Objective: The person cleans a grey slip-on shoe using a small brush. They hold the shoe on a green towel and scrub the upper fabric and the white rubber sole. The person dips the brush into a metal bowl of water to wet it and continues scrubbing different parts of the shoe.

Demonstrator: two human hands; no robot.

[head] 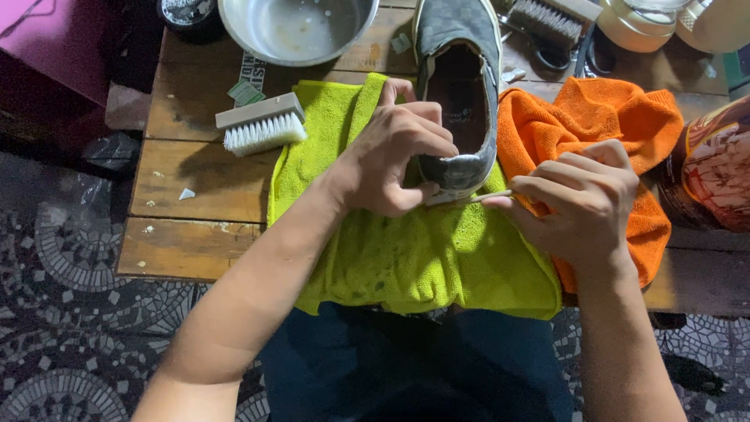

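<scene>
Left hand (pixel 398 152) clamped on heel of grey shoe (pixel 459 86), fingers curled over the rim. Shoe at centre, toe toward 12 o'clock, resting on green cloth (pixel 406 258) over worktop (pixel 195 203). Right hand (pixel 582 199) at 3 o'clock, fingers pinching thin stick (pixel 469 198), tip touching heel. Orange cloth (pixel 617 117) under right hand. White brush (pixel 262 125) at 10 o'clock; metal bowl (pixel 297 27) at 11.

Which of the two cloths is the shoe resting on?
The yellow-green cloth: the shoe lies on it, while the orange cloth sits beside, to the right.
</scene>
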